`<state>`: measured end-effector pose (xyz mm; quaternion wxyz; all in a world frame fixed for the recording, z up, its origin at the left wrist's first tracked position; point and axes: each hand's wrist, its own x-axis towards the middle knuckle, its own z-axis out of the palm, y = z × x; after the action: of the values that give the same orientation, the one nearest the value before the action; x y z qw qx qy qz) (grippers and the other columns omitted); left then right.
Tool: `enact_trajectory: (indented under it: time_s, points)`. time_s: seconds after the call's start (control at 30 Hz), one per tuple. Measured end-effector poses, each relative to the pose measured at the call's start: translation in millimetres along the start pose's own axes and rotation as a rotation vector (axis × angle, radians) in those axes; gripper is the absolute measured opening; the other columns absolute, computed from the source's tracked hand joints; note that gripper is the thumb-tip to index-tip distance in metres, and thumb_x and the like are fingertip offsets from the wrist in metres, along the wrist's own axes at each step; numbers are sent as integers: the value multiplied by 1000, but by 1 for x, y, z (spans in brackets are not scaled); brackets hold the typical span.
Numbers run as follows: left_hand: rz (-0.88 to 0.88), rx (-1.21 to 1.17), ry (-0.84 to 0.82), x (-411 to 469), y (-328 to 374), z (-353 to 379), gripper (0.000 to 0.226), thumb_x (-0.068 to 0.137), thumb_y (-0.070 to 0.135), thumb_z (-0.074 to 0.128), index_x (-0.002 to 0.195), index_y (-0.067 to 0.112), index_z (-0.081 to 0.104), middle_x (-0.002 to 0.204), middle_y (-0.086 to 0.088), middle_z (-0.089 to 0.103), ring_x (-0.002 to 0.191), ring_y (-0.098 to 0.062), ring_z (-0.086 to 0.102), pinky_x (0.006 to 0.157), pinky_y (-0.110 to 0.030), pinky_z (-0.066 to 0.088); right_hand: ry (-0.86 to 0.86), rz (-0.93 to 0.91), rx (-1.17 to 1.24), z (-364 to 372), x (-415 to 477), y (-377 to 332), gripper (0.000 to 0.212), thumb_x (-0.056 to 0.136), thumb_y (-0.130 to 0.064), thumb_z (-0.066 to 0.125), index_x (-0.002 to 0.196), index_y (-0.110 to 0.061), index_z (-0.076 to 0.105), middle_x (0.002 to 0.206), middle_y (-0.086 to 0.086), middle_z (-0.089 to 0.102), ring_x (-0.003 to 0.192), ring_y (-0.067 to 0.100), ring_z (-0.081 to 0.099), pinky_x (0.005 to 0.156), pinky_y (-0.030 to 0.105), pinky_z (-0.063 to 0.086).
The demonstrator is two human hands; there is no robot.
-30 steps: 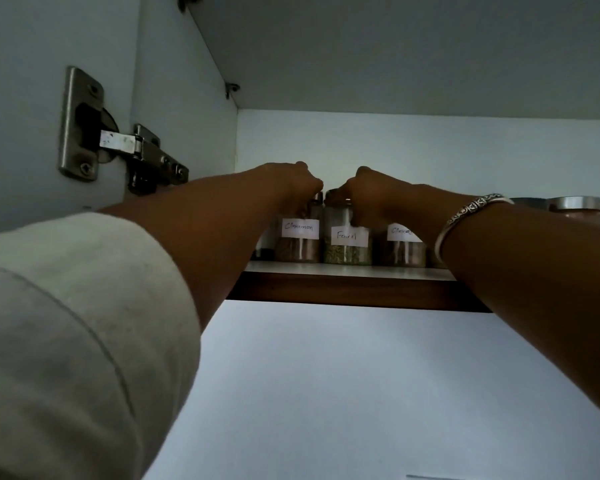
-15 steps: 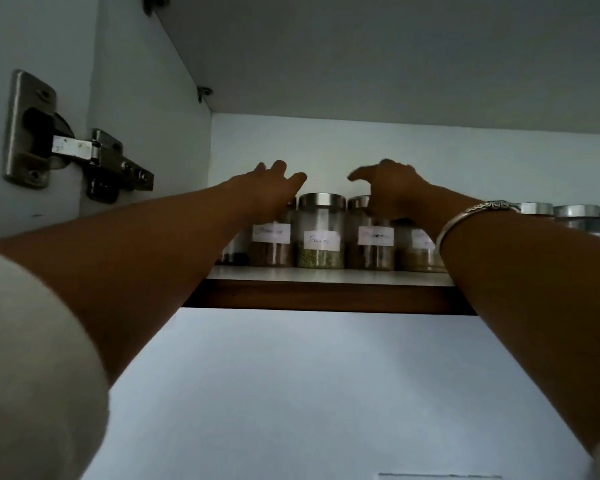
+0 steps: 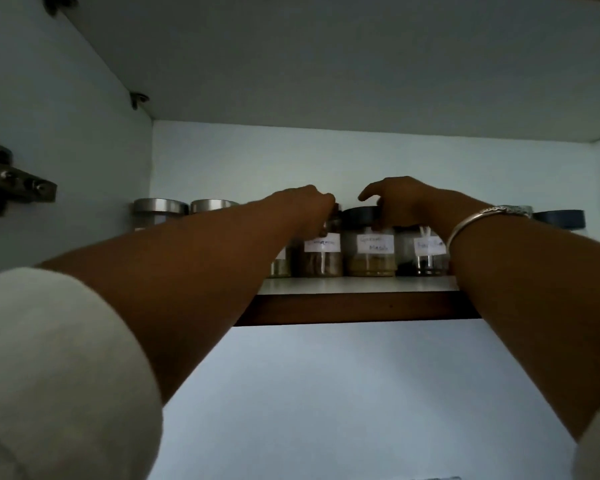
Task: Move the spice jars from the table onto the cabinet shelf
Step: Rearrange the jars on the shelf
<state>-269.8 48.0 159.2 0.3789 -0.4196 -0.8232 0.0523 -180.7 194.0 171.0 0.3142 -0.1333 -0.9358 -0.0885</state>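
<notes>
Glass spice jars are ranged upright on the cabinet shelf. Left hand is curled on one lid; right hand is clamped on a dark lid. Rigid, slippery, breakable: best gripped round the lid.

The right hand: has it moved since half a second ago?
Yes. The right hand was open above the jars; now it has dropped toward the shelf, fingers curled on a dark-lidded jar.
</notes>
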Motion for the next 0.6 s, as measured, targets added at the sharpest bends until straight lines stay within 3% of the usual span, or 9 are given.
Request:
enact_trajectory:
  time_s: [0.2,0.3,0.4,0.47,0.6]
  points:
    - [83,-61,65,19,30,-11,57,89,26,59,135,6,33,124,-19,44,106,-30,52,81,-37,47,54,5,-7,-6,-7,41,50,82,-20,69,129,-23,53,129,9,52,111,26,52,83,28,38]
    - [108,-119,33,37,55,-17,49,92,19,54,135,4,36,125,-17,48,98,-22,50,76,-30,42,71,49,19,-6,-13,64,48,81,-28,70,127,-23,55,126,9,56,112,25,54,84,28,38]
    - [112,-100,14,47,72,-15,37,95,21,48,129,6,47,125,-14,55,108,-24,53,87,-31,44,30,62,19,-4,-17,78,42,80,-22,70,121,-23,60,121,7,60,110,23,56,81,25,39]
    - [105,-56,48,48,76,-14,33,95,20,49,125,9,53,120,-13,59,107,-25,56,85,-31,45,28,44,-3,-4,-18,78,36,82,-20,67,117,-21,64,119,7,62,107,23,57,80,25,41]
    - [72,-32,70,46,75,-15,37,92,13,53,129,14,52,121,-13,58,107,-26,57,89,-33,49,70,40,-19,-5,-14,71,30,84,-27,64,111,-17,69,114,10,64,102,26,60,91,35,50]
